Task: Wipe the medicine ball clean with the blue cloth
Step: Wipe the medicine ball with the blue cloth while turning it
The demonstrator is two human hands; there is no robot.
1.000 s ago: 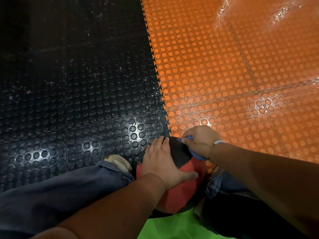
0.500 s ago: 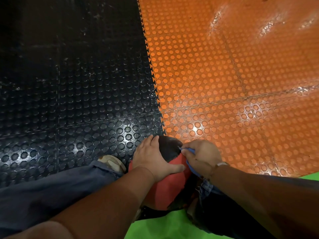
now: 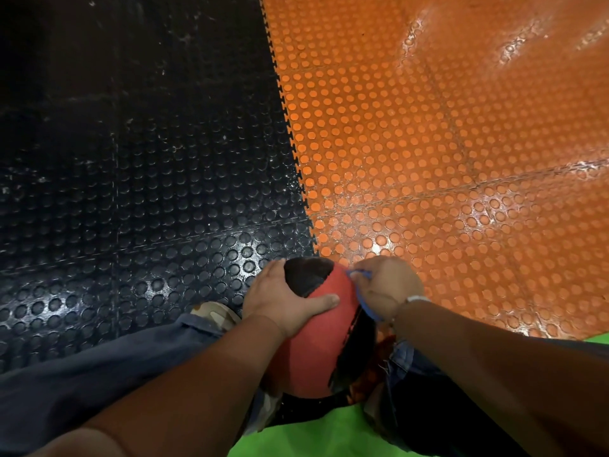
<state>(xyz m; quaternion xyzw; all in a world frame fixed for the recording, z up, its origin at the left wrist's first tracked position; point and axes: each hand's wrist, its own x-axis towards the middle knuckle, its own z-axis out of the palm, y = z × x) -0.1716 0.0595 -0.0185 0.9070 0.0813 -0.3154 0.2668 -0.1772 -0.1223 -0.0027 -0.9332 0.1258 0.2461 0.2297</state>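
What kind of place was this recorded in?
Probably a gym or fitness room: interlocking studded black tiles and orange tiles cover the floor, and a red-and-black medicine ball is being handled.

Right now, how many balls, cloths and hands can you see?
medicine ball: 1
blue cloth: 1
hands: 2 (left hand on the ball, right hand holding the cloth)
Total: 4

No lettering, label, brand or number can be read on the medicine ball [image 3: 316, 341].

Red-and-black ball [image 3: 313, 351], blue cloth [image 3: 361, 275]
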